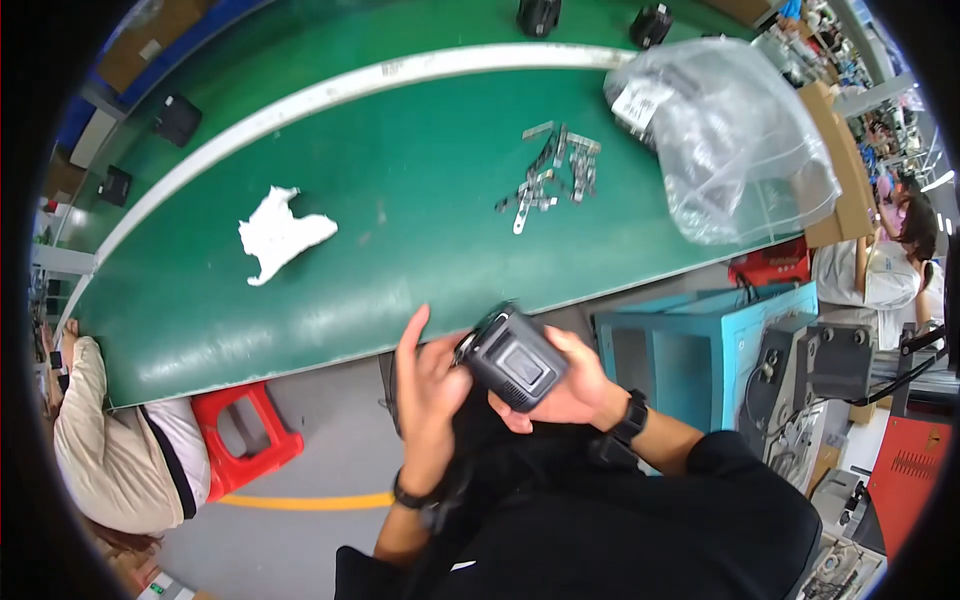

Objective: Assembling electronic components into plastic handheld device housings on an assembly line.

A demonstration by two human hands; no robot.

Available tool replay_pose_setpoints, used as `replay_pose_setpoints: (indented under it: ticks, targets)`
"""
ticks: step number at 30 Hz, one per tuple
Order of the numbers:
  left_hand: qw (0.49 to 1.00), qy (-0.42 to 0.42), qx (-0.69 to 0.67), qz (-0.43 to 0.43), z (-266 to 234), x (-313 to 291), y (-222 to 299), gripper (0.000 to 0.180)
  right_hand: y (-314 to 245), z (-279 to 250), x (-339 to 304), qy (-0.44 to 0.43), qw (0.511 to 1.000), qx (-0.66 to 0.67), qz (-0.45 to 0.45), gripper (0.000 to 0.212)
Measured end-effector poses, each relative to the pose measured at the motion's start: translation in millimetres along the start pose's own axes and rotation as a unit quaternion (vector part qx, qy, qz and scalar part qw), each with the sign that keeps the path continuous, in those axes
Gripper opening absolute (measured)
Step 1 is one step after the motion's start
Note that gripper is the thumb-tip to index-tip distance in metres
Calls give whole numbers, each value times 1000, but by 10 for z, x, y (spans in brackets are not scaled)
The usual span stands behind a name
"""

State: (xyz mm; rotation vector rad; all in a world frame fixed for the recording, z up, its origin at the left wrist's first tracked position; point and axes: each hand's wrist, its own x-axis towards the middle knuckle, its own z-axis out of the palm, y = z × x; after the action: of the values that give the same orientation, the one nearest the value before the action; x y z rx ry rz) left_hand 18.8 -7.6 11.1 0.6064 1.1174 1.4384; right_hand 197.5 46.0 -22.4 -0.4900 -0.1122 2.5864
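My right hand (580,385) is wrapped round the right side and underside of a black box-shaped device (520,357). The device has rounded corners, a framed rectangular panel on its upper face and a row of slots along one edge. It is tilted, held over my lap just off the table's near edge. My left hand (430,385) is at the device's left side, index finger stretched up and fingers apart, slightly blurred. Whether its fingertips touch the device is hard to see. Small shiny parts show at the device's left edge.
On the green table (400,250) lie a crumpled white cloth (283,236), a pile of small metal strips (558,170) and a clear plastic bag (735,140). A white rail (330,90) curves across, with black units beyond. A red stool (245,440), seated person (130,440) and blue-green cart (690,350) stand nearby.
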Motion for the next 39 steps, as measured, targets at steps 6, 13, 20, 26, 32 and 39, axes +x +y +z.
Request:
replay_pose_setpoints:
  ticks: [6,13,20,26,32,39]
  targets:
    - [994,-20,109,-11,-444,-115,185,43,-1498,1076,933,14,828,-459,-323,64]
    - [994,-11,91,-53,-348,-344,177,33,-2755,1001,2770,245,584,-646,-426,96]
    - [979,90,139,-120,-966,-663,119,33,-2791,900,2748,291,296,-762,-497,118]
    - [976,5,179,-123,-747,-578,353,35,-3859,762,1834,435,245,-788,-362,94]
    - [933,-184,264,162,-62,155,560,53,-3714,725,1488,388,307,-790,-361,86]
    - [844,13,381,377,541,630,626,76,-1230,1697,478,49,512,-831,-211,51]
